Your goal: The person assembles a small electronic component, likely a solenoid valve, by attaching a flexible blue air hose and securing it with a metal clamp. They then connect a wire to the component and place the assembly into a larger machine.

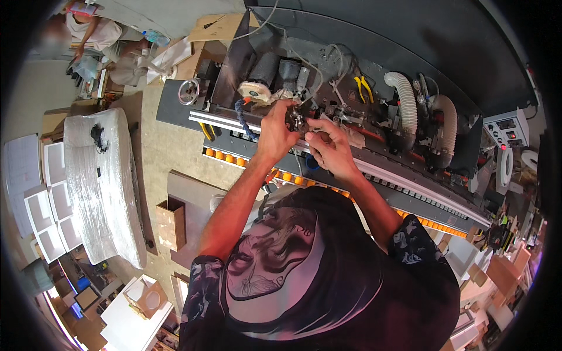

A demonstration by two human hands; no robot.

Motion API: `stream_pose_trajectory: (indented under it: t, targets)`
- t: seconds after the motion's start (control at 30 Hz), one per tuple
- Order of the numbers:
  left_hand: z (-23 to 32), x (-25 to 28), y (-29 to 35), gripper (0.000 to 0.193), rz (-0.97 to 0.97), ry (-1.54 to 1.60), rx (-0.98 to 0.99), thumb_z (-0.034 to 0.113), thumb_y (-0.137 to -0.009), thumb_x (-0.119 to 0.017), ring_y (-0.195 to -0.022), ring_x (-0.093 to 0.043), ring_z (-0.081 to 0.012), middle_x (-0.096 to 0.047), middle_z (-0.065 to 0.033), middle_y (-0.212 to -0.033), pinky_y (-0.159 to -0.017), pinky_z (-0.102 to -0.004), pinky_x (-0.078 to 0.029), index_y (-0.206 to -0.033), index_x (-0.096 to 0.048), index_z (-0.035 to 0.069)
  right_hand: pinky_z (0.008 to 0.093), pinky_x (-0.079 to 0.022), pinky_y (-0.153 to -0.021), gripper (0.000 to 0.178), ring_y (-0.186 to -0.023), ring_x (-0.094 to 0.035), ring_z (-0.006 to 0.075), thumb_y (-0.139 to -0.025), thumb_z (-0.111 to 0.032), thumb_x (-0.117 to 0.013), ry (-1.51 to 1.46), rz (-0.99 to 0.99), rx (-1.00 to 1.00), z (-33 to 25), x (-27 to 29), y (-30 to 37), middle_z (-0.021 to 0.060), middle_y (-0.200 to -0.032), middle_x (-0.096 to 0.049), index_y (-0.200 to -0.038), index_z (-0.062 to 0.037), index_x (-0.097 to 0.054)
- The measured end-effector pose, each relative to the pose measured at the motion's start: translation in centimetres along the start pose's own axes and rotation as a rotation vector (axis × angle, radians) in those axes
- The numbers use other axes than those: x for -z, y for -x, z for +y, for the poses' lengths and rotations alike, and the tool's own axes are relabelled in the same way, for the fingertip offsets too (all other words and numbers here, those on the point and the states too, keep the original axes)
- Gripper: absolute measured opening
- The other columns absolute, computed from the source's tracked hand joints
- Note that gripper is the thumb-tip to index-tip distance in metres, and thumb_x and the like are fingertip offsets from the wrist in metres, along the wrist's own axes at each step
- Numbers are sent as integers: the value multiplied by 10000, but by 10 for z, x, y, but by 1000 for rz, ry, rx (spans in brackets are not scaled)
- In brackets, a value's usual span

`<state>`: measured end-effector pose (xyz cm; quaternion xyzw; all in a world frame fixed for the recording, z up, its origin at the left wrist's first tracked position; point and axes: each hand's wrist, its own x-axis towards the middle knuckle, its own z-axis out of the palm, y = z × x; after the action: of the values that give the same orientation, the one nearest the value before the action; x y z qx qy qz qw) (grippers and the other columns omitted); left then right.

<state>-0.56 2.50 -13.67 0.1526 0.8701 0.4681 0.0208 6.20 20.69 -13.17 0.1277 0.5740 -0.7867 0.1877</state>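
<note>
Both hands meet over the open bed of a long machine (421,199). A dark metal part with small fittings (297,119) sits between them; whether it is loose or fixed to the machine I cannot tell. My left hand (277,131) curls round the part's left side, fingers closed on it. Close against its right side is my right hand (331,146), thumb and fingers bent together; anything pinched there is too small to make out. Just left of the part stands a white fluffy buffing wheel (254,91) on a dark motor. A wrench (337,92) lies beyond my right hand.
Yellow-handled pliers (364,89) rest farther back, beside a ribbed white hose (404,102). Orange rollers (287,176) line the machine's near edge. A control box (507,131) stands at the right. Plastic-wrapped panels (105,187) lie at left; another person (99,32) is at far left.
</note>
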Motion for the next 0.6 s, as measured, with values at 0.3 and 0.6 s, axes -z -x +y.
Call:
stream_pose_trajectory:
  t: [0.3,0.6]
  targets:
    - [-1,-2,2,575,34,8,-24,-6,-713,-751,-1027,-737,-420,-733,-234,-1086,-897,-446,-575,-1268,-603,19,237,-364,-495,308,-600,-507,47,-1057,-110,-692,-116,79,-10,5,-15,5,-16,-759,-599,-1361,-93,-648]
    - [-7,-12,5,553,135,-14,-14,102,-722,-892,-929,-771,-343,-768,-169,-1034,-816,-419,-599,-1209,-640,30,248,-344,-434,351,-519,-501,73,-1070,-131,-678,-140,27,27,8,-21,11,44,-794,-643,-1406,-134,-575]
